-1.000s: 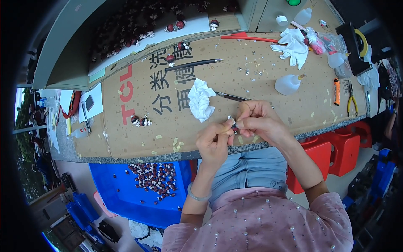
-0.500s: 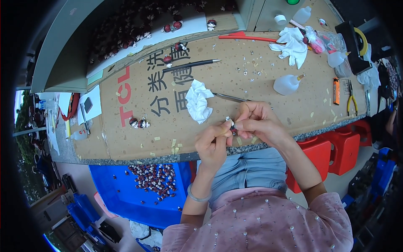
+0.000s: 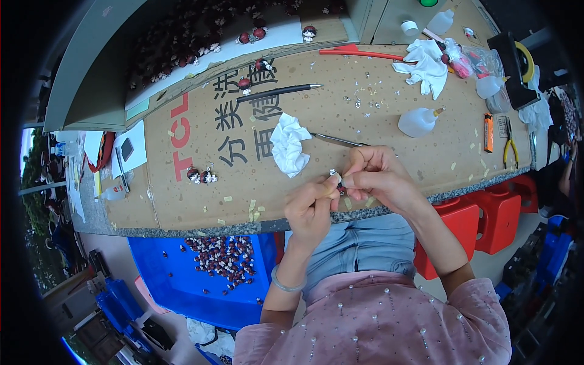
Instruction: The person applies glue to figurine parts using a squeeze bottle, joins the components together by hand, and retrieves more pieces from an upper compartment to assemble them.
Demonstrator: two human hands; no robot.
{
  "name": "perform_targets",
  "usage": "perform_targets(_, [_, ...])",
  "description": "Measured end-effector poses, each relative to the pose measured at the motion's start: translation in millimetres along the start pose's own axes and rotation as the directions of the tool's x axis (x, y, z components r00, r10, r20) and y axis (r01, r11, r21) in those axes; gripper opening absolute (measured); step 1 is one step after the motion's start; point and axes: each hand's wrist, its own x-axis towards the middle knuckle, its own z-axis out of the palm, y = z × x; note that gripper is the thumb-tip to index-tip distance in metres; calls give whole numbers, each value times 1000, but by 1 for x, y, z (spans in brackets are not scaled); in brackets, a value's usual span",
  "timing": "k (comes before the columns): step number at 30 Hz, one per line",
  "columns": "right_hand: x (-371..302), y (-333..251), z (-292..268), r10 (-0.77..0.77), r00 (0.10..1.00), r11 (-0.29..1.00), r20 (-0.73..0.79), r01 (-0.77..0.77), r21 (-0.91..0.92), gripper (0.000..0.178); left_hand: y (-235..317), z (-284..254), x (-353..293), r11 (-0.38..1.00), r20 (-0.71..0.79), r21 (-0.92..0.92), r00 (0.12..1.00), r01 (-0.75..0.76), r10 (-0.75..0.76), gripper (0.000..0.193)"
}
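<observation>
Close to the table's near edge, my left hand (image 3: pixel 310 204) is closed, its thumb and finger pinching a small figurine (image 3: pixel 334 174) with a white body and dark red part. My right hand (image 3: pixel 380 178) meets it there, thumb and forefinger pinched against the figurine's side. Whatever tiny piece those right fingers may hold is hidden. Just beyond the hands lie a slim dark metal tool (image 3: pixel 338 140) and a crumpled white tissue (image 3: pixel 290 146). To the left, a couple of dark-red-and-white figurines (image 3: pixel 201 176) rest on the cardboard.
A blue bin (image 3: pixel 164 286) of many figurines stands below the table's left front edge. On the cardboard are a black pen (image 3: pixel 280 92), a squeeze bottle (image 3: pixel 418 122), yellow-handled pliers (image 3: pixel 510 146) and a white glove (image 3: pixel 426 68). A shelf (image 3: pixel 85 100) holds more figurines. Red stools (image 3: pixel 450 234) stand at right.
Both hands keep the same pinch around the figurine, with only a slight shift of the fingers. The whole view has moved a little; nothing has been put down or picked up.
</observation>
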Motion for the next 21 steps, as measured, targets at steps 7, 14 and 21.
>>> perform_targets(7, [2, 0, -1, 22, 1000, 1000, 0, -22, -17, 8, 2, -1, 0, 999, 13, 44, 1000, 25, -25, 13])
perform_targets(14, [6, 0, 3, -6, 1000, 1000, -4, 6, -12, 8, 3, 2, 0, 989, -76, -21, 986, 149, -150, 10])
perform_targets(21, [5, 5, 0, -36, 999, 999, 22, 36, 20, 8, 7, 4, 3, 982, -95, -49, 978, 183, -187, 9])
